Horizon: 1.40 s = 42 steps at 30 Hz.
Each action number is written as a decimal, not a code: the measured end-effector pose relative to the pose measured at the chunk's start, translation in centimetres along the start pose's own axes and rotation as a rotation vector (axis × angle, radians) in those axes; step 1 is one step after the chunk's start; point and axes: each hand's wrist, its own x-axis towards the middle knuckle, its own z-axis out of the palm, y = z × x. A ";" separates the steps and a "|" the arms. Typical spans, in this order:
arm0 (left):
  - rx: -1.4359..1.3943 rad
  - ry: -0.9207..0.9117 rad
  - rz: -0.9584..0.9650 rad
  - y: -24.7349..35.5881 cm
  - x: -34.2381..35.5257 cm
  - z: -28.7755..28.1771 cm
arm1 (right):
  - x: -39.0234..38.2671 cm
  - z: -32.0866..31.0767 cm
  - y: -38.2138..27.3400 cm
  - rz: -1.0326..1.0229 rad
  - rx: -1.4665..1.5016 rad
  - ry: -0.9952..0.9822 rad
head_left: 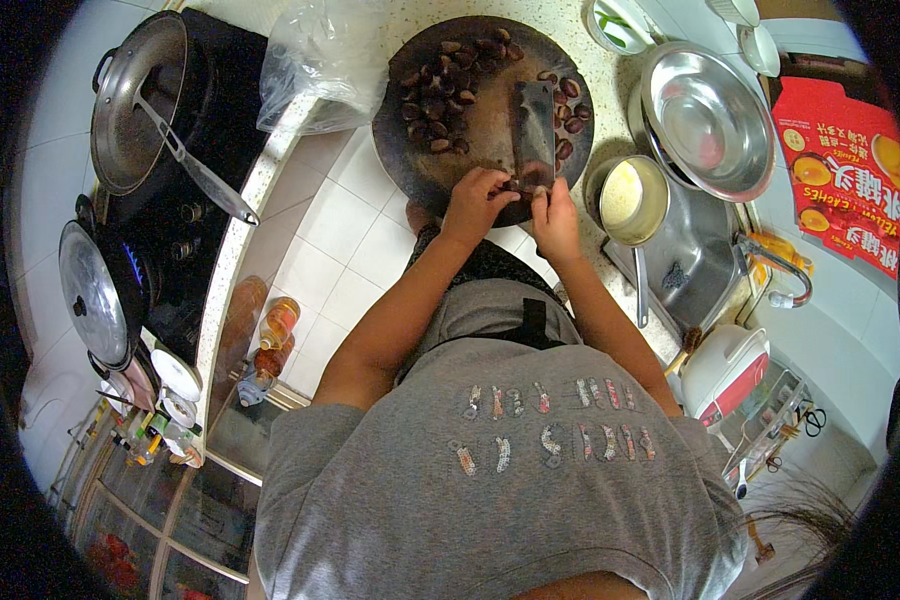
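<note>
A round wooden chopping board [485,130] bears many dark brown chestnuts [435,105], heaped at its left and far side. A smaller group of chestnuts [567,105] lies along its right edge. Between the groups a cleaver [536,125] points away from me, its broad blade over the board. At the near edge of the board my left hand [478,205] is closed, its fingertips pinching a small dark piece that looks like a chestnut. Close beside it my right hand [557,222] is closed at the blade's near end. What its fingers grip is hidden, and the cleaver's handle does not show.
Right of the board stand a saucepan [632,200], a steel bowl [708,115] and a sink [685,270]. A clear plastic bag [325,60] lies left of the board. A wok with a ladle [145,100] and a lidded pan [92,290] sit on the stove; blue flame shows.
</note>
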 end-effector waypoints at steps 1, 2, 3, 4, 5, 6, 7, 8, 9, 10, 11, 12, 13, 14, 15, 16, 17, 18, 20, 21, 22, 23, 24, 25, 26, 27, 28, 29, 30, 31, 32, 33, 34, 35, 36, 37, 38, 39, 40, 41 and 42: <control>0.023 -0.005 0.003 0.0 0.0 0.0 | 0.0 0.0 0.1 0.010 0.005 -0.009; 0.014 0.003 0.002 0.0 0.0 0.0 | 0.0 0.0 0.1 0.020 0.010 -0.019; 0.004 0.012 0.001 0.0 0.0 0.1 | 0.1 0.0 0.1 -0.002 0.008 -0.013; -0.006 0.021 0.000 0.0 -0.1 0.1 | 0.1 0.0 0.1 -0.025 0.006 -0.006; 0.020 0.036 0.035 -0.1 -0.1 0.2 | 0.2 0.0 0.0 -0.048 0.003 0.002; 0.046 0.052 0.069 -0.3 0.0 0.2 | 0.2 0.0 -0.1 -0.031 -0.024 -0.009; 0.072 0.067 0.104 -0.4 0.0 0.2 | 0.2 -0.1 -0.1 -0.015 -0.050 -0.020; 0.072 0.059 0.088 -0.3 0.1 0.2 | 0.3 -0.1 -0.4 0.001 -0.076 -0.032; 0.072 0.050 0.071 -0.2 0.1 0.2 | 0.3 -0.2 -0.7 0.015 -0.073 -0.030; 0.072 0.041 0.054 -0.1 0.1 0.1 | 0.3 -0.3 -1.3 0.030 -0.071 -0.029; 0.068 0.034 0.040 0.0 0.1 0.1 | 0.3 -0.3 -1.6 0.044 -0.069 -0.029; 0.065 0.026 0.025 0.1 0.1 0.1 | 0.2 -0.2 -1.5 0.018 -0.052 -0.015; 0.061 0.018 0.011 0.2 0.1 0.1 | 0.2 0.0 -1.4 -0.007 -0.035 -0.001; 0.056 0.015 0.003 0.3 0.1 0.1 | 0.1 0.1 -1.5 -0.032 -0.018 0.013; 0.050 0.012 -0.004 0.3 0.0 0.1 | 0.1 0.1 -1.8 0.011 -0.053 -0.008; 0.045 0.009 -0.010 0.3 0.0 0.1 | 0.0 0.1 -2.2 0.054 -0.089 -0.029; 0.071 0.027 0.017 0.4 0.0 0.2 | 0.0 0.0 -2.6 0.096 -0.125 -0.048; 0.098 0.045 0.043 0.5 0.0 0.2 | 0.0 0.3 -2.6 0.068 -0.114 -0.027; 0.126 0.059 0.064 0.6 -0.1 0.3 | 0.1 0.8 -2.3 0.009 -0.094 0.017; 0.127 0.056 0.057 0.5 -0.1 0.4 | 0.2 0.9 -2.0 0.013 -0.106 0.011; 0.129 0.052 0.049 0.4 -0.1 0.4 | 0.4 1.1 -1.7 0.016 -0.119 0.006; 0.124 0.052 0.046 0.4 -0.2 0.4 | 0.5 1.2 -1.6 0.019 -0.130 -0.001; 0.120 0.052 0.043 0.3 -0.2 0.4 | 0.5 1.2 -1.6 0.007 -0.137 -0.006; 0.116 0.053 0.040 0.3 -0.3 0.4 | 0.6 1.1 -1.7 -0.005 -0.143 -0.012; 0.132 0.063 0.056 0.2 -0.3 0.5 | 0.6 1.2 -1.8 -0.017 -0.149 -0.017; 0.149 0.073 0.073 0.2 -0.3 0.5 | 0.7 1.2 -1.9 -0.048 -0.142 0.004; 0.166 0.083 0.089 0.1 -0.4 0.6 | 0.8 1.3 -2.0 -0.078 -0.134 0.025; 0.148 0.075 0.062 0.5 -0.3 0.5 | 0.9 1.4 -2.1 -0.109 -0.127 0.046; 0.130 0.067 0.035 0.9 -0.3 0.5 | 1.0 1.4 -2.1 -0.097 -0.135 0.037; 0.112 0.059 0.008 1.1 -0.3 0.4 | 1.0 1.4 -2.2 -0.086 -0.144 0.028; 0.100 0.046 -0.013 1.1 -0.3 0.4 | 1.1 1.4 -2.3 -0.075 -0.153 0.021; 0.089 0.034 -0.034 1.2 -0.3 0.3 | 1.0 1.4 -2.3 -0.069 -0.158 0.018; 0.078 0.022 -0.055 1.2 -0.3 0.3 | 1.0 1.5 -2.3 -0.063 -0.163 0.015; 0.084 0.030 -0.039 1.1 -0.3 0.3 | 0.9 1.5 -2.2 -0.057 -0.169 0.013; 0.090 0.038 -0.024 1.1 -0.2 0.3 | 0.9 1.6 -2.2 -0.071 -0.168 0.016; 0.096 0.046 -0.009 1.0 -0.2 0.4 | 1.0 1.6 -2.2 -0.086 -0.166 0.019; 0.104 0.051 -0.009 1.0 -0.2 0.5 | 1.0 1.6 -2.1 -0.100 -0.166 0.022; 0.111 0.056 -0.009 1.1 -0.2 0.5 | 1.0 1.6 -2.0 -0.101 -0.166 0.015; 0.119 0.061 -0.009 1.1 -0.2 0.6 | 1.1 1.6 -1.8 -0.103 -0.166 0.008; 0.123 0.062 -0.008 1.2 -0.2 0.5 | 1.2 1.7 -1.7 -0.105 -0.166 0.001; 0.127 0.063 -0.006 1.4 -0.1 0.4 | 1.2 1.8 -1.4 -0.116 -0.180 0.007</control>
